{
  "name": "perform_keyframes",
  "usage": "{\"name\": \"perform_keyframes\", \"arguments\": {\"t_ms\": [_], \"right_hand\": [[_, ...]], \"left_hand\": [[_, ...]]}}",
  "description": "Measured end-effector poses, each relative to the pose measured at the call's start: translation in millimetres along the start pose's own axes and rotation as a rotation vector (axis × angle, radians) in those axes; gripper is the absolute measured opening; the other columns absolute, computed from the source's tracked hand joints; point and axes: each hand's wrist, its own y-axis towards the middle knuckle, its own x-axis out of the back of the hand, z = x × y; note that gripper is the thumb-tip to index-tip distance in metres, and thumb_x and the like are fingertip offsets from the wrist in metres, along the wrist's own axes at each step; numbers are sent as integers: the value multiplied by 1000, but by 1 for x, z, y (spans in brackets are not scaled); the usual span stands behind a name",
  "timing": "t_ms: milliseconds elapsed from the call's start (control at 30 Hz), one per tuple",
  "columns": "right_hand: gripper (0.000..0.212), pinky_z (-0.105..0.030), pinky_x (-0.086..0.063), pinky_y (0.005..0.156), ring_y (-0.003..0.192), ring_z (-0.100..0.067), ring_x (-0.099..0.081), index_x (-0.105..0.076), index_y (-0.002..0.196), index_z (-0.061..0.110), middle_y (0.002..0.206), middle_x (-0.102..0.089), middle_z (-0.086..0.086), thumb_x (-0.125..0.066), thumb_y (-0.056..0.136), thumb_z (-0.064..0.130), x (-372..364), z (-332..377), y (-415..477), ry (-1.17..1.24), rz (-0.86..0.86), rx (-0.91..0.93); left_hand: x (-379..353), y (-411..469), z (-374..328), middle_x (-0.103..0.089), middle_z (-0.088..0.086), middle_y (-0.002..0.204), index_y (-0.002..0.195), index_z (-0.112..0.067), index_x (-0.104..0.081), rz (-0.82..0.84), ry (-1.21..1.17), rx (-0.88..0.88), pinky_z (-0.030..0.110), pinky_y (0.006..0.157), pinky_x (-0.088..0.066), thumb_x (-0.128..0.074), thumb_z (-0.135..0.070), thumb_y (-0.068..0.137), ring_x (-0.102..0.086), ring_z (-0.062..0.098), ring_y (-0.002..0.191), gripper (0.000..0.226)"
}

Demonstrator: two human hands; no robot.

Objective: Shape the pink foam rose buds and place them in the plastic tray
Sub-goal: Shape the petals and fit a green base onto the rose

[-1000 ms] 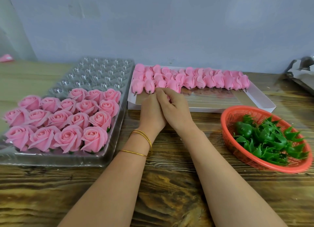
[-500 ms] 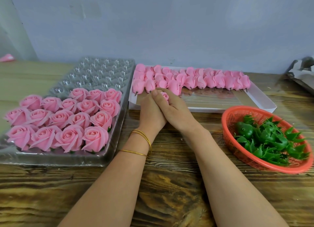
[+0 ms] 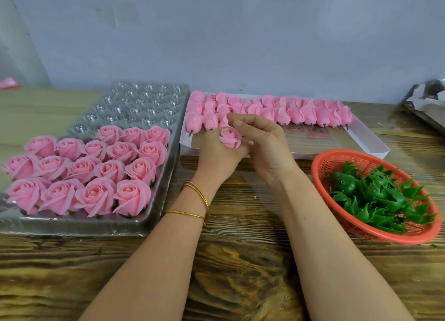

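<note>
The hands have parted: left hand (image 3: 216, 160) fingers pinch the rose bud (image 3: 230, 138) upright, exposing petals for shaping; right hand (image 3: 268, 149) fingers curl loosely just beside, contact unclear.

no legible text, no labels, no brands, no numbers anywhere

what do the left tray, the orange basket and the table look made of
Tray: thin clear plastic, glossy, glinting on its empty moulded cups. Basket: orange plastic, likely, from its even moulded lattice. Table: wood or wood-look laminate, dark grain; cannot tell which.
</note>
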Motion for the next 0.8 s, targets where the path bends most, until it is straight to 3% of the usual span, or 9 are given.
{"name": "perform_keyframes", "arguments": {"t_ms": [100, 200, 367, 467, 567, 667, 800], "right_hand": [[12, -29, -52, 91, 102, -19, -66, -69, 91, 0, 111, -69, -16, -61, 84, -6, -3, -1, 0, -22, 28, -12], [15, -31, -49, 92, 95, -22, -64, -69, 90, 0, 99, -68, -17, -57, 85, -8, -7, -2, -2, -27, 34, -18], [23, -30, -48, 85, 95, -25, -60, -65, 104, -10, 99, -63, -21, -50, 88, -3, -10, -3, -2, 22, 51, -20], [24, -29, -49, 77, 92, -23, -61, -65, 103, -8, 97, -64, -18, -46, 92, 3, -12, -4, -2, 22, 61, -18], [19, -27, -49, 66, 82, -16, -65, -68, 92, 3, 87, -68, -9, -52, 86, 11, -11, -6, -2, 29, 98, -52], [37, -30, -50, 68, 92, -20, -66, -69, 102, 7, 96, -70, -11, -54, 73, 22, -11, -9, 0, -8, 122, -78], [43, -26, -51, 66, 96, -17, -67, -69, 110, 9, 102, -71, -11, -54, 73, 25, -13, -11, 0, -22, 131, -84]], "left_hand": [[0, 0, 3, -63, -21, 59, 65, -34, -58, 16, -5, -5, 9, 52, -46, -73, -12, 73, -61, -6, 62, 27], [-1, -1, 3, -66, -21, 66, 69, -36, -62, 25, -73, -7, 9, 56, -48, -75, -10, 70, -64, -6, 67, 29], [0, 0, 3, -70, -17, 73, 74, -49, -68, 55, -152, 20, 16, 63, -53, -74, -12, 65, -67, -1, 73, 39], [-1, 0, 3, -72, -15, 76, 77, -46, -70, 43, -249, 31, 13, 64, -50, -73, -7, 64, -68, 1, 78, 42], [-2, 0, 2, -68, -15, 65, 75, -39, -71, 38, -325, 109, 11, 55, -46, -72, -8, 63, -64, -1, 64, 33], [-4, -2, 1, -59, -15, 50, 66, -27, -67, 39, -373, 174, 10, 44, -39, -69, -9, 63, -55, -4, 48, 18], [-4, 1, 5, -52, -12, 43, 55, -28, -66, 45, -371, 207, 13, 40, -35, -68, -15, 58, -50, 0, 42, 13]]}}
